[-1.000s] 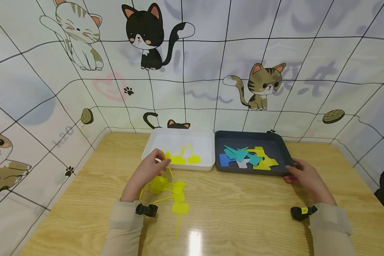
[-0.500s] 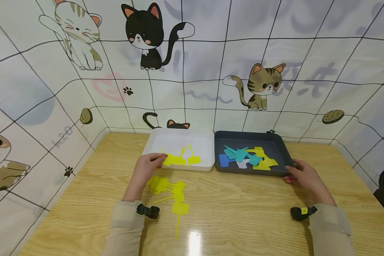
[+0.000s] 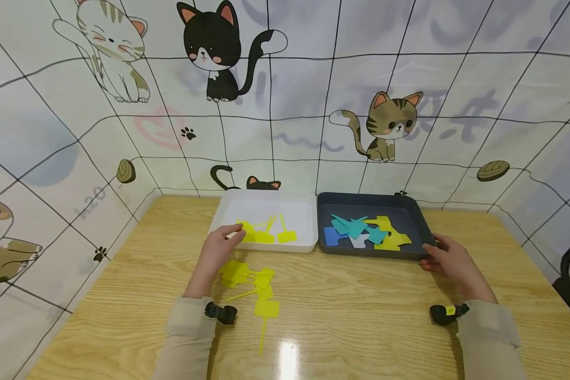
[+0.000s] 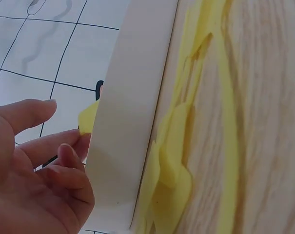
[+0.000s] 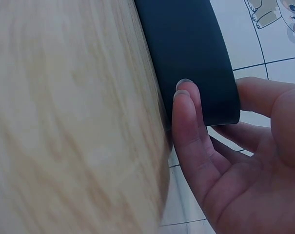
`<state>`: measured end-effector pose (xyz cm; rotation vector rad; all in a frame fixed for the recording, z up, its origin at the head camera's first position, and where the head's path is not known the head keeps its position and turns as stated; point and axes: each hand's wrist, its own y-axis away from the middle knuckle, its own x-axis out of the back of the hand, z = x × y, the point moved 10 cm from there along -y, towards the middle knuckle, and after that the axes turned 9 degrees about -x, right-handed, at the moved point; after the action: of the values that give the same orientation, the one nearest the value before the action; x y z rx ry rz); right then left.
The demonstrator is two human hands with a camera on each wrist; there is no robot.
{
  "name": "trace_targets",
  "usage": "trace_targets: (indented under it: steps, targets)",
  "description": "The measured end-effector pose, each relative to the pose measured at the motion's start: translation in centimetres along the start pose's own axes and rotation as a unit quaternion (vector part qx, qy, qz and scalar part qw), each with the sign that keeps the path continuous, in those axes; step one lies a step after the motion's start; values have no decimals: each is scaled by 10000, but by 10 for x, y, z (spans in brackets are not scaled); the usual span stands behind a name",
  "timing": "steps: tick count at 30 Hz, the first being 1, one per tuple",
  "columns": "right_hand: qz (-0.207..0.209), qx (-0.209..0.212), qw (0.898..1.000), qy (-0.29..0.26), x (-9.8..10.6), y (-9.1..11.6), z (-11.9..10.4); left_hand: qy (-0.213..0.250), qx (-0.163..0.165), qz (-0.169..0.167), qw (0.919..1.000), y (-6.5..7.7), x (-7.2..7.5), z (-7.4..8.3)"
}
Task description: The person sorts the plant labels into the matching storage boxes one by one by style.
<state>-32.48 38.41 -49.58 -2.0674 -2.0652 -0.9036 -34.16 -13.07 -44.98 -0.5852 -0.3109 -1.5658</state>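
My left hand (image 3: 217,250) is at the near left corner of the white tray (image 3: 266,199), its fingertips just over the rim beside flat yellow tags with thin stems (image 3: 261,237). In the left wrist view the thumb and index finger stand apart; a yellow tag (image 4: 88,118) shows by the index fingertip behind the tray wall. More yellow tags (image 3: 236,272) lie piled on the table below this hand. The right hand (image 3: 457,265) grips the near right corner of the dark grey tray (image 3: 406,214), thumb over the rim, fingers against the outer wall (image 5: 196,53).
Inside the dark tray lie teal tags (image 3: 356,228), a blue piece (image 3: 333,237), a pale grey piece (image 3: 359,241) and yellow pieces (image 3: 391,240). Both trays stand side by side at the back of the wooden table (image 3: 361,311), before a cat-print cloth (image 3: 299,105).
My left hand has carried a yellow tag from the table pile into the white tray and let it go there, thumb now parted. The right hand keeps its grip on the dark tray.
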Motion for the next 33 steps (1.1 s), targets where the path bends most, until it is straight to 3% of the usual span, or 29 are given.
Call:
trace_targets:
  steps: [7,14,23,29,33]
  targets:
    - [8,44,10000,21,0,1,-3,38,223,-270,9994,0,-5,-3]
    - [14,48,10000,-31,-1,0,-3,647,416,-406,9962,0,-17,-12]
    - [36,-5,10000,-33,-1,0,-4,804,385,-516,9947,0,-22,-17]
    - [18,-34,9999,-96,-1,1,-3,1310,40,-779,9883,0,-27,-8]
    - [-22,-35,10000,-74,-2,3,-3,1293,-225,-939,9869,0,-25,1]
